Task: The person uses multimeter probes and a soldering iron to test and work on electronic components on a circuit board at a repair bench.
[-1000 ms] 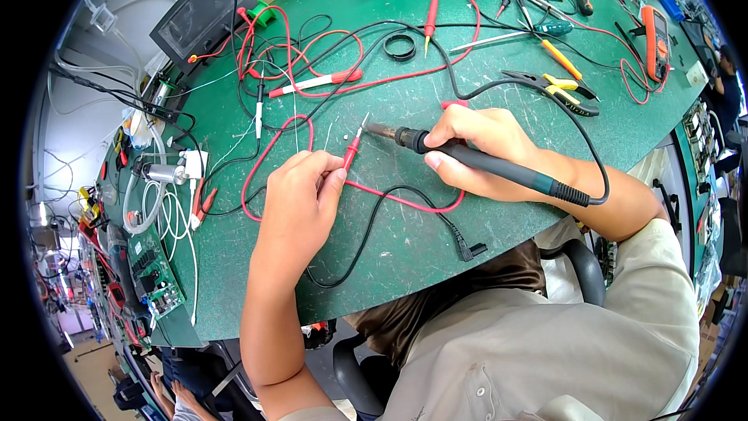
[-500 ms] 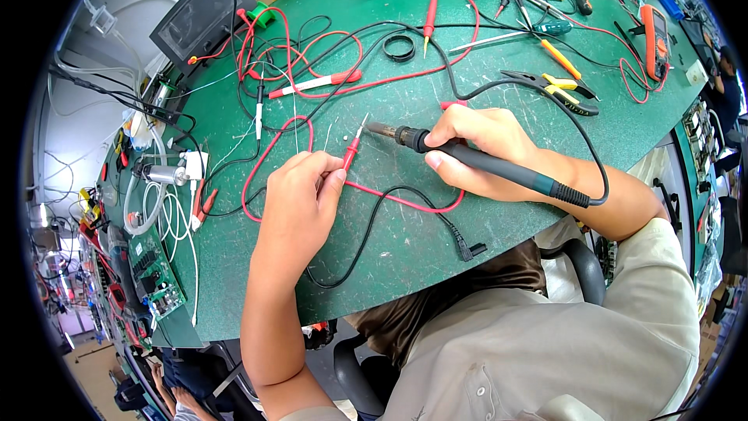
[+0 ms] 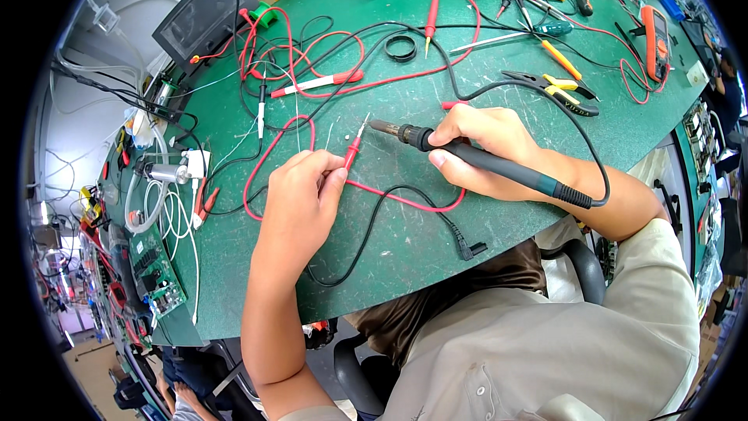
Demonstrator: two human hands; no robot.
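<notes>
At left, a person's left hand [image 3: 300, 196] pinches a red test probe [image 3: 353, 153] between thumb and fingers above the green bench [image 3: 382, 265]; held just behind the bare metal tip, the fingers could be burned if heat travels down it. At right, the right hand [image 3: 487, 137], fingers wrapped around a soldering iron [image 3: 499, 166], aims its end beside that tip, contact unclear, where a tug from the looping black cord [image 3: 607, 181] could scorch the red plastic.

Right grip [image 3: 499, 136] holds soldering iron [image 3: 502, 171] (dark-handled).
</notes>
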